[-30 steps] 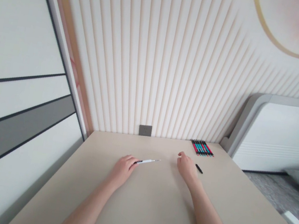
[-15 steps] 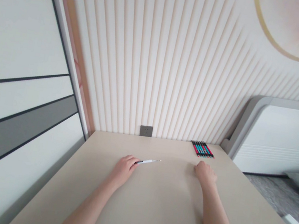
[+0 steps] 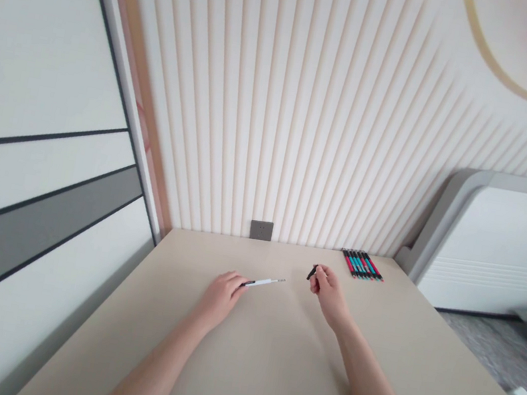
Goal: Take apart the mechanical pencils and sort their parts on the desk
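Note:
My left hand (image 3: 222,297) is closed around the black end of a slim white-and-black pen (image 3: 263,282). The pen points right, low over the table, and narrows to a thin pale tip. Its far left end is hidden in my fingers. To the right of that tip, my right hand (image 3: 328,295) pinches a short black piece that looks like a pen cap (image 3: 312,272), held tilted and apart from the pen.
Several red, blue and black pens (image 3: 362,265) lie side by side at the back right of the beige table (image 3: 265,366). A dark wall socket (image 3: 261,230) sits just above the back edge. A white cabinet (image 3: 24,238) flanks the left side, and a bed headboard (image 3: 508,245) the right.
My right hand has moved left, from near the row of pens towards the pen tip, and the black piece now shows in its fingers. My left hand has hardly moved.

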The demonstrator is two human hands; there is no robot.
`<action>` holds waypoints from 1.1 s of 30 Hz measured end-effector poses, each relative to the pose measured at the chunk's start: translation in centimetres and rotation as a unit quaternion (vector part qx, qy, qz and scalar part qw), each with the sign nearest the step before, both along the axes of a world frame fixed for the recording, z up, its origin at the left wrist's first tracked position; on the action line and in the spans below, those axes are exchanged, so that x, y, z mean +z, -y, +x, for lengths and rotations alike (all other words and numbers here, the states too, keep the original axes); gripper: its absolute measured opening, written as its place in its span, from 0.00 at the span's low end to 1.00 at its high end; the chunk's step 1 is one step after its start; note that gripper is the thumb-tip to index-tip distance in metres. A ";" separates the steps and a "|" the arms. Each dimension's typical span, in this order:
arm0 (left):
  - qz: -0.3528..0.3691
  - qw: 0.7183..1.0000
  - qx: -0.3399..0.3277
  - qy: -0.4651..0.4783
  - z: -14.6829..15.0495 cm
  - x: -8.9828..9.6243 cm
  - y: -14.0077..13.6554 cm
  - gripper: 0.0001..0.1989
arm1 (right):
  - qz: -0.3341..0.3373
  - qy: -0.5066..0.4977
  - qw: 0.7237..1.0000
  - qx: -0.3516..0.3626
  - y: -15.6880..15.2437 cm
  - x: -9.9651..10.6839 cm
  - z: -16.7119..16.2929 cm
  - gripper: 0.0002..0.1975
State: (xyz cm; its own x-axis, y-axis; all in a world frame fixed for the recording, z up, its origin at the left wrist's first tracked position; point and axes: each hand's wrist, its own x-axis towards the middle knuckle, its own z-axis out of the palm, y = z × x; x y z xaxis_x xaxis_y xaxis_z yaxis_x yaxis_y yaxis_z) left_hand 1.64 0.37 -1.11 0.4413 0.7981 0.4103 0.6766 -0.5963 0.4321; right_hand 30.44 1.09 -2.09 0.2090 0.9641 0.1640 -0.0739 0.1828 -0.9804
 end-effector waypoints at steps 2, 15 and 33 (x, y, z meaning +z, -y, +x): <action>0.005 1.000 0.000 0.004 0.0 0.1 0.0 0.09 | -0.005 -0.080 0.996 0.037 0.4 0.1 -1.1 0.22; 0.021 1.000 -0.003 0.019 0.2 0.1 0.1 0.08 | 0.000 -0.272 0.956 0.112 1.4 0.9 -3.5 0.14; 0.022 0.998 -0.016 0.051 0.3 0.2 0.2 0.09 | -0.035 -0.281 0.949 0.136 1.8 0.8 -4.4 0.17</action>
State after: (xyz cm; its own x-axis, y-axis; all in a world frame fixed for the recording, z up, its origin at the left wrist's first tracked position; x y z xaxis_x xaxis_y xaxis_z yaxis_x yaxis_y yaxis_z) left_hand 1.91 0.16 -0.87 0.4206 0.7641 0.4891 0.6112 -0.6371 0.4697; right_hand 26.08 -0.72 -1.31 -0.0146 0.9993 0.0339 -0.6241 0.0174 -0.7812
